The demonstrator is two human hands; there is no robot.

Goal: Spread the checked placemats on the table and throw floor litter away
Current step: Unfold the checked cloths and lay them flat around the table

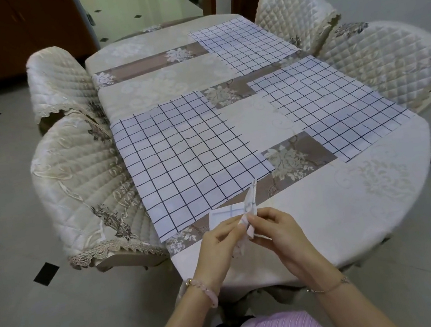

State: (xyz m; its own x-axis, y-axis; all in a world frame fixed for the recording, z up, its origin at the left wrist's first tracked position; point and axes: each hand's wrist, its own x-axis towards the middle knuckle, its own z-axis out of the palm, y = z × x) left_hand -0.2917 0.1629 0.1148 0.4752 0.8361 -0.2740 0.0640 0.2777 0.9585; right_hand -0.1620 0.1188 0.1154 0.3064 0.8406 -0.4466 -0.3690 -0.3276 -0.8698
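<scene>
Three checked placemats lie flat on the table [354,213]: one at the near left [189,161], one at the near right [331,108], one at the far right [245,45]. Over the table's near end I hold a folded checked placemat [239,214] between both hands. My left hand [219,241] pinches its lower left part. My right hand [276,232] grips its right side, and one corner sticks up above my fingers.
Quilted cream chairs stand on both sides: two on the left [59,82] [85,190] and two on the right [296,16] [388,61]. Pale tiled floor [49,311] runs to my left. A doorway [136,5] opens beyond the far end.
</scene>
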